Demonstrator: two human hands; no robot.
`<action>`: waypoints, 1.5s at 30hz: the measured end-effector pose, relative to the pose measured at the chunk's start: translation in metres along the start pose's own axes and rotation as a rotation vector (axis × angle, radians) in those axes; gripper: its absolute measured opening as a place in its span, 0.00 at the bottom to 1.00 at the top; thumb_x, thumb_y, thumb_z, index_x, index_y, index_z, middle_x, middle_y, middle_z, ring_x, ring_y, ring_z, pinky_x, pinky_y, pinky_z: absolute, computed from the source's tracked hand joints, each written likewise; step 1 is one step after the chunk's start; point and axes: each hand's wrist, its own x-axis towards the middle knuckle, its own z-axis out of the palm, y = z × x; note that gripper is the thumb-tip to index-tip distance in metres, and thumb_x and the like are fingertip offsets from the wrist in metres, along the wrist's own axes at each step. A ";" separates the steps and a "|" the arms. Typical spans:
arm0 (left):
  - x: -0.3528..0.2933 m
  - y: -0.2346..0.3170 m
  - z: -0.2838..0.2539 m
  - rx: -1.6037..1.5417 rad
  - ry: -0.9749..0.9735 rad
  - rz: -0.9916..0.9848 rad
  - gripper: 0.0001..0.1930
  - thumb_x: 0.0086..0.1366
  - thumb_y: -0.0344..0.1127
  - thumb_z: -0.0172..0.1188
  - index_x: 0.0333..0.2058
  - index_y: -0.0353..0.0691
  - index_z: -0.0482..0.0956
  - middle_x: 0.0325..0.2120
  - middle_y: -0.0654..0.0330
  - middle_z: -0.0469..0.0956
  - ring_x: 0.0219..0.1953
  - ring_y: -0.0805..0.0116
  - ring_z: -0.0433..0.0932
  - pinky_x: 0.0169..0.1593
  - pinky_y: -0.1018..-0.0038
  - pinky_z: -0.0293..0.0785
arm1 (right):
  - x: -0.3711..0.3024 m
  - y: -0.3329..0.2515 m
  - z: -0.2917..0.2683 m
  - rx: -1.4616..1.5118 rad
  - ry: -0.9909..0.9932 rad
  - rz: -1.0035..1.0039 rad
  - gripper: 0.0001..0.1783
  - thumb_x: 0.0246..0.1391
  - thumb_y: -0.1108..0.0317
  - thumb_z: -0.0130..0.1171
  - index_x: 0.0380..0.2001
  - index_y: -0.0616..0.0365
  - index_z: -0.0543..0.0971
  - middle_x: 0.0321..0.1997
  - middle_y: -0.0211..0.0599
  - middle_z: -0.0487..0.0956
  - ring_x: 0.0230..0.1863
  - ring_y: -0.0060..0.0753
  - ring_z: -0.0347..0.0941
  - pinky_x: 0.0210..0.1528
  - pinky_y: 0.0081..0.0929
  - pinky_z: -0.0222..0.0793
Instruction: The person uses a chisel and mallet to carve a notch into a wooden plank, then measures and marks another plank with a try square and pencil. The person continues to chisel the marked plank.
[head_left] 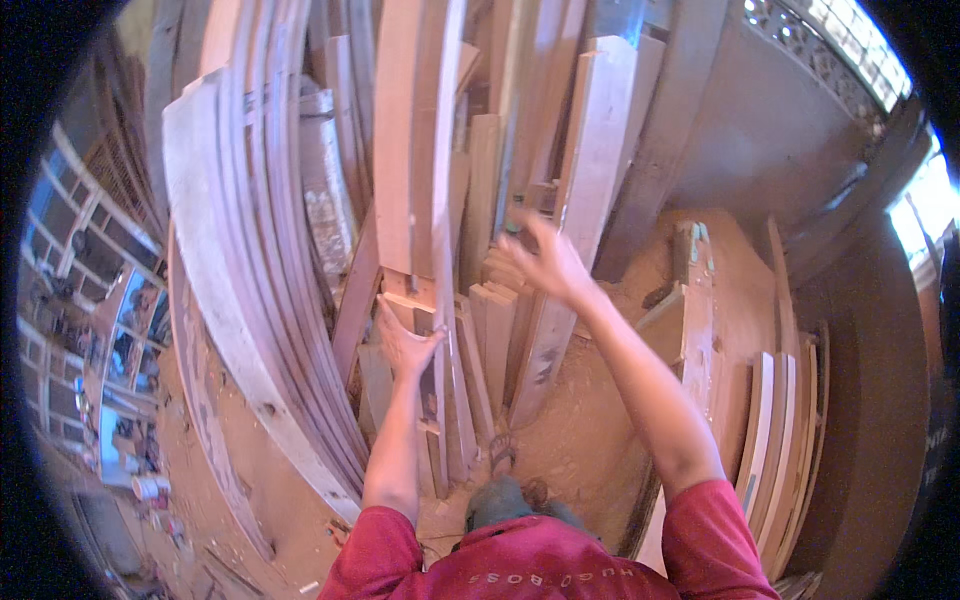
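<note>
In front of me, a tall light wooden board (396,150) stands upright among other planks. My left hand (405,345) is low on this stack, its thumb and fingers gripping a wooden plank (408,300) from both sides. To the right, my right hand (548,262) is raised with its fingers apart and nothing visible in them. It hovers before a wide pale plank (592,140) that leans upright; whether the fingertips touch any wood I cannot tell. Several short offcuts (492,320) stand between my two hands.
A row of long curved-looking boards (225,200) leans on the left. More planks (765,420) stand at the right beside a dark panel (870,420). Sawdust covers the floor (580,400) around my feet. At the far left are a metal grille (75,225) and a white bucket (148,487).
</note>
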 end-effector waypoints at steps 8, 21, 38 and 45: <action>0.089 -0.027 0.097 0.197 -0.116 -0.170 0.73 0.39 0.55 0.81 0.75 0.54 0.34 0.66 0.40 0.61 0.66 0.42 0.64 0.63 0.39 0.62 | -0.376 0.174 -0.099 -0.375 -0.277 0.576 0.21 0.60 0.55 0.60 0.50 0.59 0.78 0.43 0.54 0.82 0.46 0.61 0.78 0.46 0.48 0.75; 0.116 -0.006 0.155 0.333 -0.222 -0.309 0.72 0.40 0.55 0.80 0.74 0.61 0.31 0.67 0.38 0.59 0.63 0.39 0.68 0.63 0.42 0.64 | -0.684 0.095 -0.060 -0.058 -0.123 1.514 0.21 0.50 0.64 0.68 0.46 0.61 0.81 0.33 0.46 0.85 0.35 0.39 0.82 0.39 0.36 0.78; 0.124 -0.012 0.160 0.449 -0.160 -0.269 0.70 0.42 0.59 0.78 0.75 0.48 0.38 0.67 0.40 0.59 0.68 0.43 0.61 0.65 0.41 0.60 | -0.634 0.069 -0.044 -0.112 0.118 1.482 0.23 0.58 0.63 0.63 0.53 0.64 0.77 0.39 0.50 0.84 0.36 0.39 0.82 0.39 0.35 0.79; 0.013 -0.051 0.170 0.346 -0.092 0.306 0.61 0.53 0.65 0.68 0.73 0.37 0.44 0.68 0.37 0.57 0.68 0.40 0.61 0.67 0.48 0.60 | -0.672 0.020 0.002 -0.240 -0.004 1.490 0.22 0.60 0.50 0.57 0.45 0.59 0.81 0.45 0.57 0.81 0.48 0.60 0.77 0.50 0.50 0.73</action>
